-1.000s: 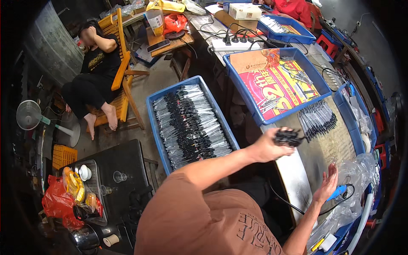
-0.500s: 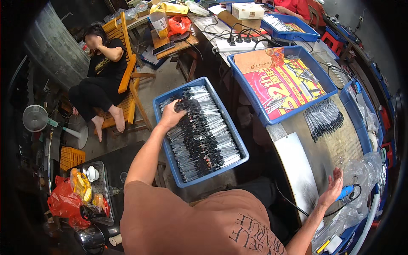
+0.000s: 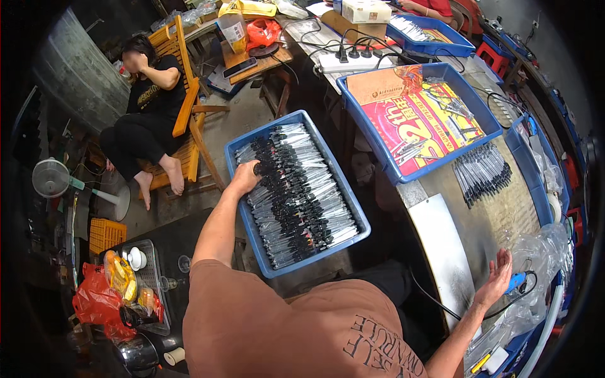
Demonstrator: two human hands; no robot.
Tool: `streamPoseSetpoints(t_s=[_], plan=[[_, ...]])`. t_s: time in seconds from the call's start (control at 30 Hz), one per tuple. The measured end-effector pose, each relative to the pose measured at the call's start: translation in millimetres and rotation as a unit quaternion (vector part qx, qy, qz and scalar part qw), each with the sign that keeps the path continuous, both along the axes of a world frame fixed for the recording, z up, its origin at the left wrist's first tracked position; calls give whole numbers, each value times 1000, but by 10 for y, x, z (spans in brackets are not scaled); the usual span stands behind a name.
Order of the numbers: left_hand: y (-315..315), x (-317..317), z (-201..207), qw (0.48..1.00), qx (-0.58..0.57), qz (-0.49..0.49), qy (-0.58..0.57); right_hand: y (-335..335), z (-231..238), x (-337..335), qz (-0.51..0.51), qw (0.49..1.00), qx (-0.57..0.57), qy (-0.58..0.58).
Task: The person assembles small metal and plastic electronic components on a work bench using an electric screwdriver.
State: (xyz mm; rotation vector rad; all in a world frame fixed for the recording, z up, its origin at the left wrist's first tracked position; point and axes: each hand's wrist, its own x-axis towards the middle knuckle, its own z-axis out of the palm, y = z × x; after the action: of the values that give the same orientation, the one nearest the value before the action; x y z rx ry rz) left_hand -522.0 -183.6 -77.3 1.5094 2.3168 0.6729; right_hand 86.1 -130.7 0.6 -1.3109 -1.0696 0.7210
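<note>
A blue tray (image 3: 291,272) in front of me holds rows of clear pens with black ends (image 3: 296,189). My left hand (image 3: 244,177) is at the tray's left side, its fingers curled round pens at the end of a row; how many it grips is hidden. Over the right end of the workbench, my right hand (image 3: 495,281) is raised with fingers stretched out and nothing in it. Just beside it lies a blue-handled tool (image 3: 515,283) with a black cable, partly behind the hand.
On the bench stand a second blue tray (image 3: 392,169) with printed cardboard and loose pens, a fanned pile of pens (image 3: 482,173), a white board (image 3: 441,246), clear plastic bags (image 3: 542,258) and a power strip (image 3: 353,62). A person (image 3: 151,107) sits on a wooden chair, left.
My left hand has drawn back from the middle of the pen rows toward the tray's left side, and the pens there now lie more level. My right hand has hardly moved.
</note>
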Motion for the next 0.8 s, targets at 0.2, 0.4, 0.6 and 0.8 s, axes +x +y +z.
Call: streamPoseSetpoints(t_s=[0.2, 0.4, 0.6, 0.8], plan=[[49, 8, 34, 998, -62, -14, 18, -9, 15, 8, 0, 1000, 6, -9], [4, -110, -133, 997, -20, -41, 69, -3, 0, 37, 0, 1000, -6, -6], [-16, -117, -170, 997, -3, -20, 80, 6, 8, 26, -4, 1000, 3, 5], [-16, -72, -81, 995, -14, 66, -72, 6, 20, 22, -2, 1000, 3, -21]])
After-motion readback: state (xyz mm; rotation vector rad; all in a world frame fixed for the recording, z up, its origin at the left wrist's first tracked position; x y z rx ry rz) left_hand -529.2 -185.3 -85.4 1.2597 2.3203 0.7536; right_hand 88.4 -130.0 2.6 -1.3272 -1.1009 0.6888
